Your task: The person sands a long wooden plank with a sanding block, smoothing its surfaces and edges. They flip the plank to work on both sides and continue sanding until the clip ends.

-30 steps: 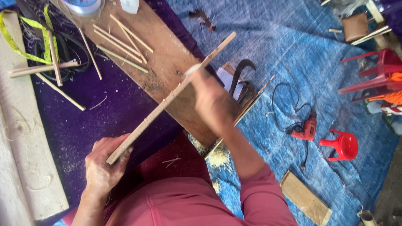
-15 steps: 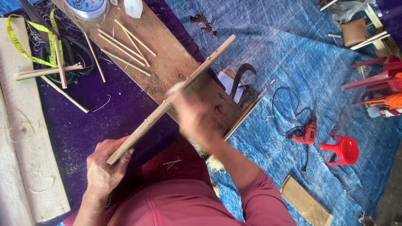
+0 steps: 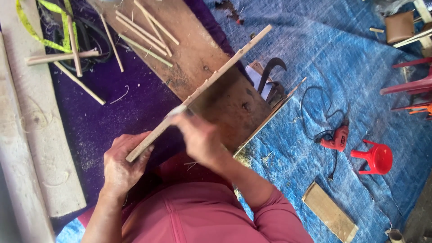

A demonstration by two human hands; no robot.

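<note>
A long thin bamboo strip (image 3: 216,78) runs diagonally from lower left to upper right above a brown wooden board (image 3: 198,63). My left hand (image 3: 121,164) grips its near end. My right hand (image 3: 200,137) is closed over the strip a short way up from the left hand, pressing something small and pale, blurred, against the strip. I cannot tell what that small thing is. I wear a pink top.
Several cut bamboo sticks (image 3: 144,31) lie on the board's far end and on the purple cloth (image 3: 108,112). A curved dark blade (image 3: 270,72), a red drill (image 3: 335,137) with its cord, a red plastic stool (image 3: 375,159), a small plank (image 3: 328,211) and a pale log (image 3: 31,117) lie around on the blue tarp.
My right hand has slid down the strip toward my left hand, from near its middle to close to the near end. The left hand has kept its grip.
</note>
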